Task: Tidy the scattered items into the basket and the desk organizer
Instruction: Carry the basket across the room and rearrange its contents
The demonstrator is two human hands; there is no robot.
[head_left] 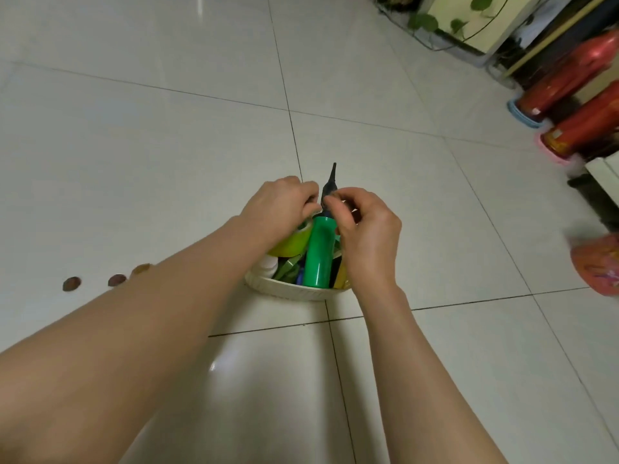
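Brown discs (71, 284) left of basket (294, 292)

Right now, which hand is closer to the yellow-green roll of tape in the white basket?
Left. The left hand lies over the yellow-green roll of tape, apparently touching it. The right hand is on the far side of the green cylinder, by its black nozzle.

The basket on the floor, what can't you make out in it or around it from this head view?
- Head view: far side of the basket, hidden by both hands.
- Fingertips of the left hand, curled out of sight, grip unclear.
- What the right hand pinches by the green bottle.
- Three small brown things, too small.
- Red thing, blurred, cut off.
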